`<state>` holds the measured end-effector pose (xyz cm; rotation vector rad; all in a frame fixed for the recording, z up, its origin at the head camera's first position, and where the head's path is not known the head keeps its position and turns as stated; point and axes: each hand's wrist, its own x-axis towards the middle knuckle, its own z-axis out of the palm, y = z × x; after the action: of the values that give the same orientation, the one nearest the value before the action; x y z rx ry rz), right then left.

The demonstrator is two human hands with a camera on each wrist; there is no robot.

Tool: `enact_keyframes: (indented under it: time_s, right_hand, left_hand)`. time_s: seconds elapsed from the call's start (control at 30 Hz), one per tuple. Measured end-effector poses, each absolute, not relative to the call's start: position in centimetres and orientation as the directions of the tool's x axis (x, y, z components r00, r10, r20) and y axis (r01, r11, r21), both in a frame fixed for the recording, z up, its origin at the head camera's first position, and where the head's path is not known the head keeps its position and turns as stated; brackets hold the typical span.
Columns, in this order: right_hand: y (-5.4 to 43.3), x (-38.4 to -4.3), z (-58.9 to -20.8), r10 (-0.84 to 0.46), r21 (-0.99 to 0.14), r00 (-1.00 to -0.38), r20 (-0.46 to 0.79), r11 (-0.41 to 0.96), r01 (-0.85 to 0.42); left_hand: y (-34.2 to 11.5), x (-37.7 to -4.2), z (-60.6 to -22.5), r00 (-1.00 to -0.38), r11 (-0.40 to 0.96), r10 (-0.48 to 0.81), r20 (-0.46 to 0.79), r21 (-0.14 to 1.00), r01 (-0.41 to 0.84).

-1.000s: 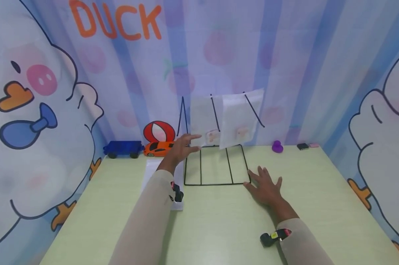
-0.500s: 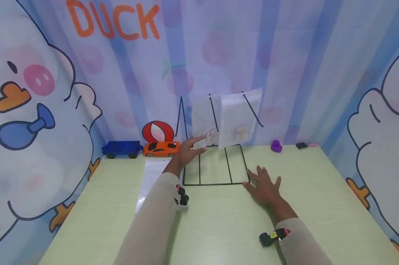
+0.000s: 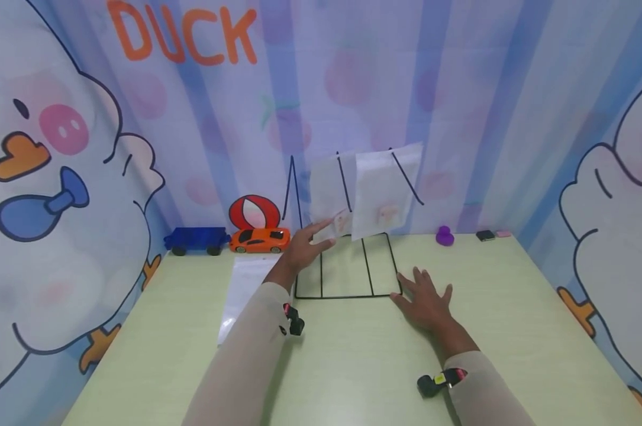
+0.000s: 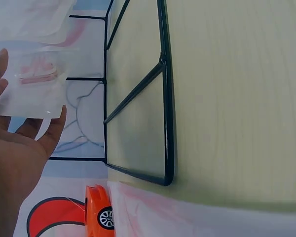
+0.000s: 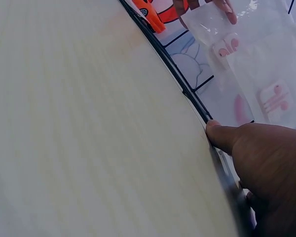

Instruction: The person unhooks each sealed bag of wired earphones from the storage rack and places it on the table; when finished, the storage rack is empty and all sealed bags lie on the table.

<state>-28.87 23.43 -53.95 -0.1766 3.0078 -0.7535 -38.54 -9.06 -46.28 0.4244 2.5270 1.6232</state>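
Observation:
A black wire display rack stands at the back of the table, with prongs rising over its base. Two clear-white plastic bags hang on it, a left bag and a right bag. Each contains white wired earphones, seen best in the right wrist view. My left hand is at the lower left edge of the left bag, fingers extended and thumb apart from them. My right hand rests spread at the rack's front right corner, its thumb pressing on the base wire.
Another plastic bag lies flat on the table left of the rack, partly under my left sleeve. Along the back edge are an orange toy car, a blue toy wagon, a purple duck-like figure and small black and pink blocks.
My left hand has moved right, up to the left bag's lower edge, uncovering the orange car's front. That bag has shifted slightly right at its bottom. My right hand stays at the rack's corner.

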Motion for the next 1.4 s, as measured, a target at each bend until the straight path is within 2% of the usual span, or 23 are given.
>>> enact_keyframes:
  time_s: [0.17, 0.37, 0.87, 1.4]
  right_hand:
    - [23.4, -28.9, -54.0, -0.118, -0.477, -0.993, -0.006, 0.873, -0.1]
    - [23.4, -28.9, -54.1, -0.117, -0.476, -0.993, -0.004, 0.874, -0.1]
    - [23.4, -28.5, -53.9, -0.118, -0.49, -0.993, -0.002, 0.866, -0.102]
    - [23.6, -28.7, -54.0, -0.116, -0.486, -0.993, 0.009, 0.867, -0.106]
  left_hand:
    - [-9.6, -38.3, -46.2, -0.943, 0.432, 0.308, 0.128, 0.864, 0.258]
    - [-9.8, -37.7, -46.2, -0.927, 0.416, 0.312, 0.206, 0.848, 0.329]
    - [-9.1, -34.4, -45.3, -0.915, 0.443, 0.15, 0.374, 0.802, 0.401]
    - [-8.9, -31.9, -43.8, -0.946, 0.503, 0.073, 0.315, 0.808, 0.308]
